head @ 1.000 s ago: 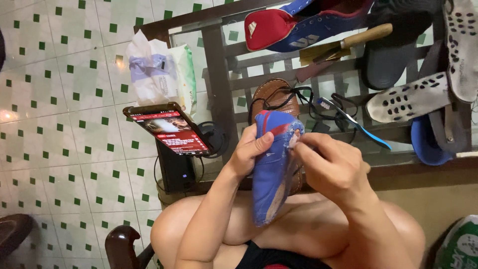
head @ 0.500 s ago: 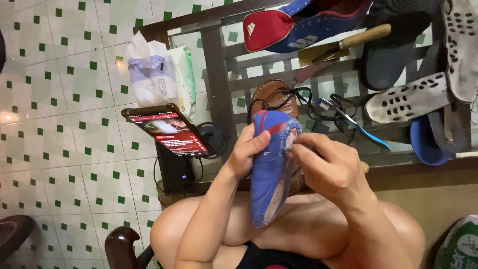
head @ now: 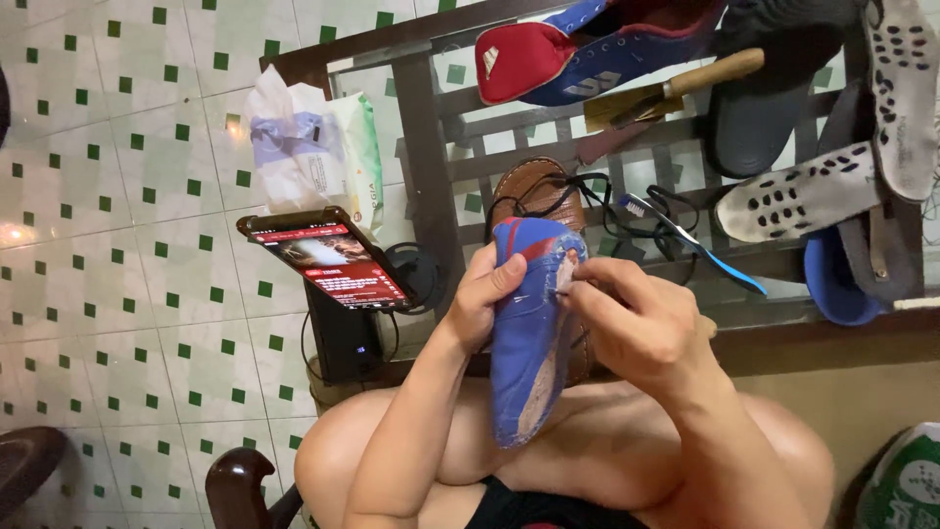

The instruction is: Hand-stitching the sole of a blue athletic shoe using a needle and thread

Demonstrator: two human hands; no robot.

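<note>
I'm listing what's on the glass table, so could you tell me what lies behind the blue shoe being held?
Behind the blue shoe, gripped by the left hand and worked at by the right hand, a brown sandal lies on the glass table. Its near half is covered by the shoe.

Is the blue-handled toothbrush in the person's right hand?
No: the blue-handled toothbrush lies on the glass-topped wooden table, while the right hand pinches at the blue shoe.

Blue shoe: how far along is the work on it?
Done: insoles lie out on the glass table. In hand: left hand grips the blue shoe; right hand works at its worn toe. Left: the other shoe lies untouched.
</note>
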